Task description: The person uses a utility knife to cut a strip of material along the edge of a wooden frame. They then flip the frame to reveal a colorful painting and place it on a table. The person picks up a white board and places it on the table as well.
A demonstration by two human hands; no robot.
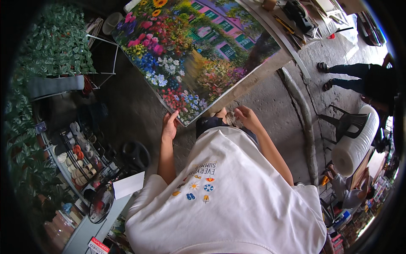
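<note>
A brightly coloured canvas painting (198, 55) of flowers and a pink house with green windows fills the top middle, lying tilted. Its near corner points toward me. At that corner, my left hand (169, 125) pinches the canvas edge, thumb over the painted side. My right hand (248, 119) is just below the painting's lower right edge, apart from it, with curled fingers drawn together. Whatever those fingers hold, if anything, is too small to make out. Below the canvas, part of a bare foot (221, 113) shows against the floor.
A workbench (296, 41) with tools runs along the top right. A black chair (344, 122) and a roll of clear wrap (354, 142) stand at the right, near other people. Shelved spools (82, 169) and a fan (100, 205) are at the left. A hose-like pipe (302, 122) crosses the floor.
</note>
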